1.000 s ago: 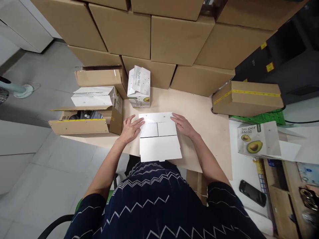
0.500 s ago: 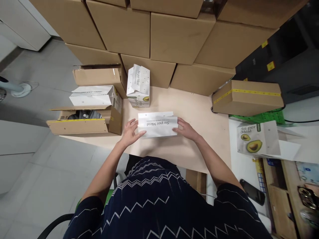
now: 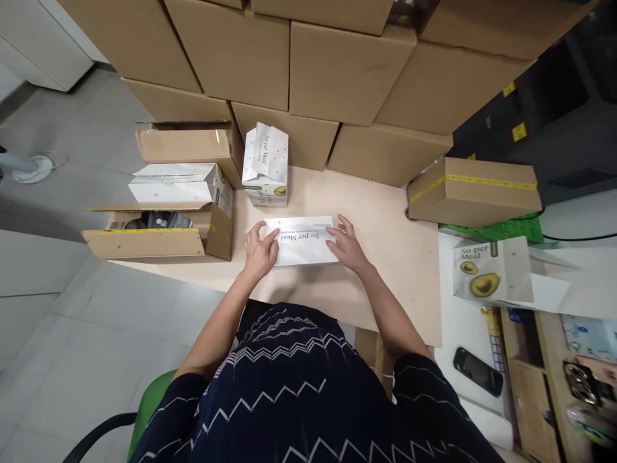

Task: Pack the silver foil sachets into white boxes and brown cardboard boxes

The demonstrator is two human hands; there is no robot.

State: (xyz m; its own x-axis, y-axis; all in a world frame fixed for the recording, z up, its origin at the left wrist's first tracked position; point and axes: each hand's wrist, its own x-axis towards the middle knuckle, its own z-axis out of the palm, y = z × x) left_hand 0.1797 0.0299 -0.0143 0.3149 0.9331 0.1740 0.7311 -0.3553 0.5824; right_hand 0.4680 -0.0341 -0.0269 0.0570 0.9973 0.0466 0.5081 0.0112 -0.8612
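A white carton printed "Su-per Meal" (image 3: 303,247) lies on the light wooden tabletop (image 3: 380,283) in front of me, its lettering upside down from my side. Its top panel lies flat. My left hand (image 3: 260,253) is at the carton's left end, with spread fingers and the fingertips on the top edge. At the right end, my right hand (image 3: 348,247) touches the top with its fingers apart. What lies inside the carton is hidden.
A similar white carton (image 3: 265,167) stands behind. Open brown boxes (image 3: 144,243) and another white carton (image 3: 173,183) line the left. Stacked brown boxes (image 3: 351,74) form a wall behind. To the right are a brown box (image 3: 489,193), an avocado-printed carton (image 3: 486,273) and a phone (image 3: 478,371).
The carton's top panel now lies flatter, and its raised right side has come down. My left hand has shifted onto the top edge; the right hand's fingers have spread upward.
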